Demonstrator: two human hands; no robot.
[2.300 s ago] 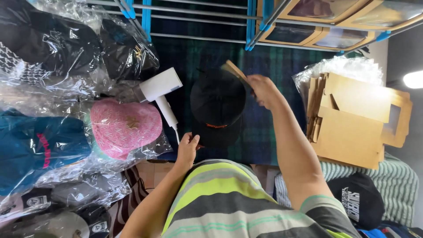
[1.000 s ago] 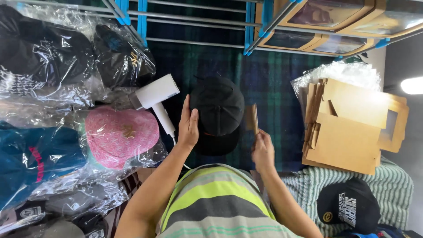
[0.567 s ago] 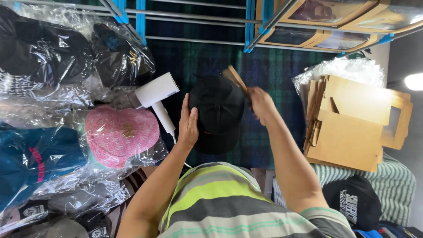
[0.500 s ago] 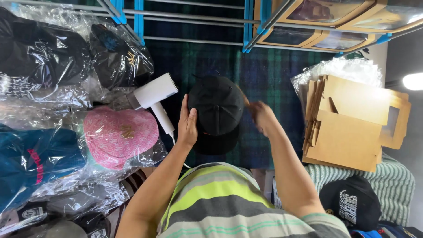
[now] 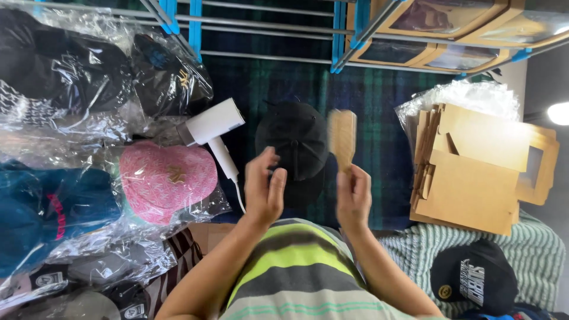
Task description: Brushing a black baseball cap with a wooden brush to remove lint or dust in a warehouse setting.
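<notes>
Plaid blanket (image 5: 379, 101) w/ black cap (image 5: 296, 142); right hand (image 5: 354, 195) grips wooden brush (image 5: 342, 137), left hand (image 5: 264, 189) released, beside cap.

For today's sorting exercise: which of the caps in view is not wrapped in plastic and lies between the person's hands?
The plain black cap on the plaid cloth; the pink cap and those around it are bagged.

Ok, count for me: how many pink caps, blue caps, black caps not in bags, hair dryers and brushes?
Pink cap, bagged: 1
Teal-blue cap, bagged: 1
Black caps out of bags: 2, the middle black cap and the corner black cap
White hair dryer: 1
Wooden brush: 1
Total: 6
</notes>
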